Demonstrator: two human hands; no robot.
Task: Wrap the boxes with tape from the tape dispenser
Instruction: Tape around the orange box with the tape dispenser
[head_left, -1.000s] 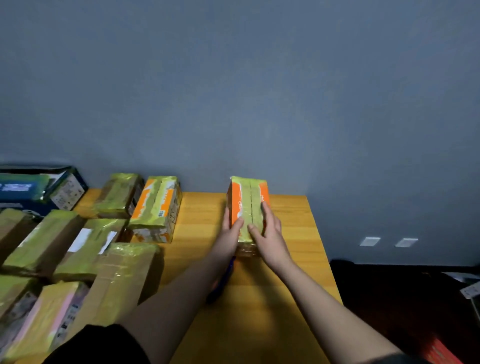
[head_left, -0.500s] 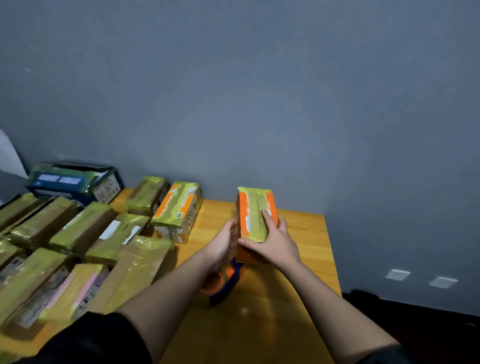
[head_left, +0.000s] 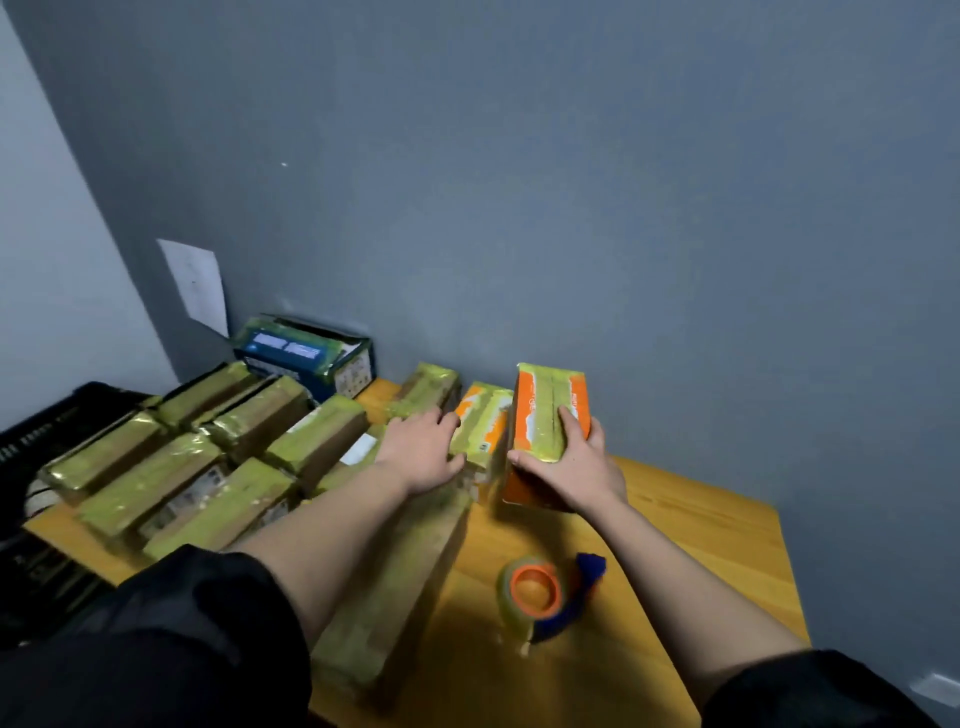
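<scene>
1. Right hand (head_left: 576, 465), head view: fingers curled over the top of the orange box (head_left: 545, 415), gripping it; box tilted, its near end off the table (head_left: 701, 525).
2. Left hand (head_left: 423, 447): fingers spread flat, resting on the taped boxes left of the orange box.
3. Tape dispenser (head_left: 545, 597) lies loose on the table, nearer me than the orange box.
4. Risk: one-handed grip on glossy tape; the box may slip and drop on the neighbouring orange-striped box (head_left: 480, 426).

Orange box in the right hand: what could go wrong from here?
The right hand holds the orange box by its near end only, tilted above the table; a one-handed grip on glossy tape could slip. The left hand rests on a taped box right beside it, so setting down may knock that neighbour. The tape dispenser lies loose beneath the forearm.
</scene>
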